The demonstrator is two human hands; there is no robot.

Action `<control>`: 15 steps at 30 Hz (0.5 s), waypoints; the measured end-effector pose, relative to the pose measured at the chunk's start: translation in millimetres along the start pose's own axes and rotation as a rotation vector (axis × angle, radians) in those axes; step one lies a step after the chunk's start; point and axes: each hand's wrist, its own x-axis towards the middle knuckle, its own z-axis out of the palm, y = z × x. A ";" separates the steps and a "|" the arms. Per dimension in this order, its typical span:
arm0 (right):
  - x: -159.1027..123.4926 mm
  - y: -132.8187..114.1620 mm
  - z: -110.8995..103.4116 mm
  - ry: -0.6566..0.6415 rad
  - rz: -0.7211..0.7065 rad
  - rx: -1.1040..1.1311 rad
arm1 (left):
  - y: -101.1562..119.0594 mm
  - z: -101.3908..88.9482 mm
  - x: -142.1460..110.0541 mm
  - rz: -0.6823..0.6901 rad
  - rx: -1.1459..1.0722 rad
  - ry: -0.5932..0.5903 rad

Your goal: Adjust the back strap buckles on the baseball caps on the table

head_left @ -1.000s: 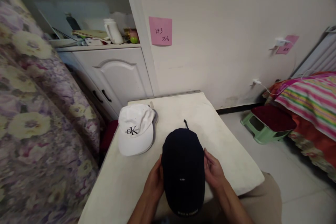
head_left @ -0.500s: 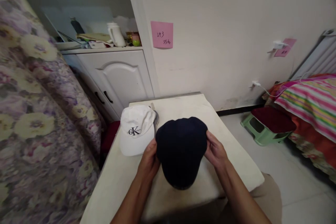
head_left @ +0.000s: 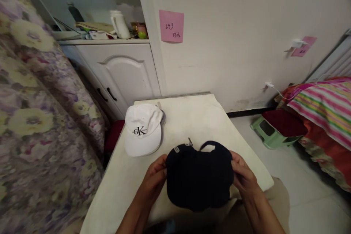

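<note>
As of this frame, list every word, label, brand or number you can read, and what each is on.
"CK": front of the white cap.
"243": upper pink note; handwriting beneath it unclear.
Right-hand pink note: marks too blurred to read.
Pale tag on the dark cap: too small to read.

We hold a dark cap over a cream table, our left hand on its nine o'clock side, right hand at three; a white cap marked CK lies toward ten o'clock, a red-topped stool toward two.
</note>
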 end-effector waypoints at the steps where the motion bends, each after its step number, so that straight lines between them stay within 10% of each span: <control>1: -4.3 0.2 1.0 0.018 -0.001 0.004 | 1.0 2.4 -4.7 -0.010 -0.015 0.006; 15: -40.7 -15.3 29.9 -0.082 0.171 0.153 | 18.3 34.1 -32.0 -0.105 -0.254 0.119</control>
